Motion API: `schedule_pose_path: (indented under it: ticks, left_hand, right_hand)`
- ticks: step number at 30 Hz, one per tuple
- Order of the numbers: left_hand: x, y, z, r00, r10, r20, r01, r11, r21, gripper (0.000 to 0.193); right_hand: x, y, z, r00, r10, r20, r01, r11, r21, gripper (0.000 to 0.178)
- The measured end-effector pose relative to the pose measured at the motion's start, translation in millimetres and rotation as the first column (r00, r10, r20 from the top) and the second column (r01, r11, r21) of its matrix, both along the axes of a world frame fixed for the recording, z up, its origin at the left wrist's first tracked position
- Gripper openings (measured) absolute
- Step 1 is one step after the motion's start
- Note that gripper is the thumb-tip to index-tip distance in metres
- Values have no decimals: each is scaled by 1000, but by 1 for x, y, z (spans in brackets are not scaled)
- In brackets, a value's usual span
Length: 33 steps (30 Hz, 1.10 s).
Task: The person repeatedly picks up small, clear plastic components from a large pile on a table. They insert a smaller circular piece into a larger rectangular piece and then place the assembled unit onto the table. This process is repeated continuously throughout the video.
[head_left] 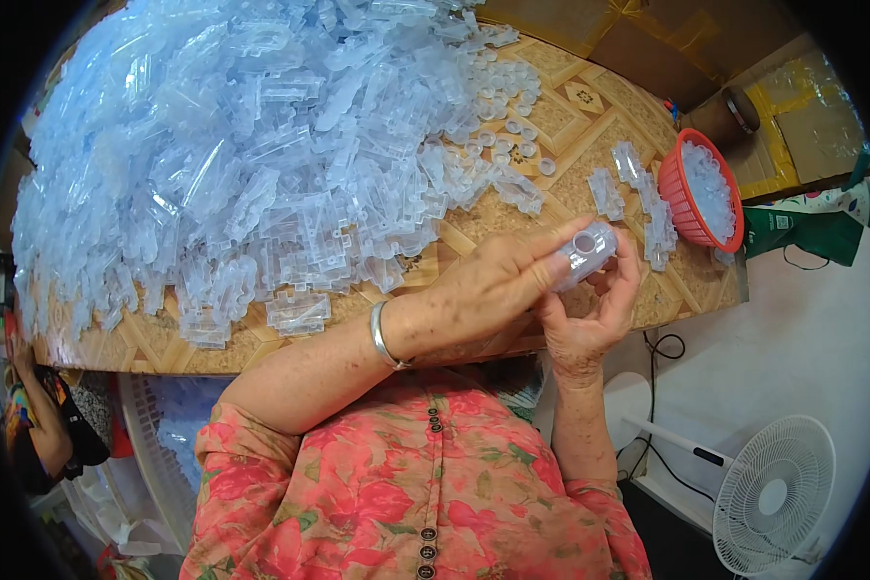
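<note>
Between my two hands, above the near right part of the table, is a small clear plastic case (590,255) with a round hole in its upper face. My left hand (493,280), with a silver bangle at the wrist, pinches its left end from above. The fingers of my right hand (597,314) curl round its right side, and the thumb is up near its lower edge. Part of the case is hidden by the fingers. Beyond it, several finished-looking clear cases (655,215) lie in a rough row on the table.
A huge heap of clear plastic pieces (251,145) covers the table's left and middle. Small round clear caps (501,104) lie scattered beside it. A red basket (680,193) holds more small clear parts. At right stands a white fan (771,495); another person's arm (43,425) shows far left.
</note>
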<state>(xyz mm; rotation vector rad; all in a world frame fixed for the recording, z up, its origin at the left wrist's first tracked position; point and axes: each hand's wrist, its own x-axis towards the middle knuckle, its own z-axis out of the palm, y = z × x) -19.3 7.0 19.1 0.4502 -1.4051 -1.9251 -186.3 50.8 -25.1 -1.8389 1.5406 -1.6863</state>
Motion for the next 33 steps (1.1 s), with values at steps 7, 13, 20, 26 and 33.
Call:
schedule_pose_path:
  ticks: [7, 13, 20, 26, 33]
  left_hand:
    - [-5, -1, -13, 955, 125, 269, -48, 960, -275, 53]
    - [-5, -3, -19, 901, 357, 246, -146, 783, -605, 42]
    - [-7, -7, -33, 786, 536, 307, -76, 577, -813, 42]
    - [-6, -5, -30, 754, 523, 398, 0, 606, -795, 39]
    - [-6, -9, -36, 751, 553, 360, 0, 546, -838, 36]
  right_hand:
    - [3, 3, -2, 1000, 20, 11, -21, 993, 114, 80]
    - [-28, 4, 14, 973, 144, -180, -108, 974, 197, 57]
    - [-32, 1, 14, 944, 198, -263, -125, 955, 269, 37]
    - [-41, -7, 29, 905, 364, -221, -222, 845, 486, 37]
    - [-36, -71, 34, 974, 147, -175, -57, 898, 437, 31]
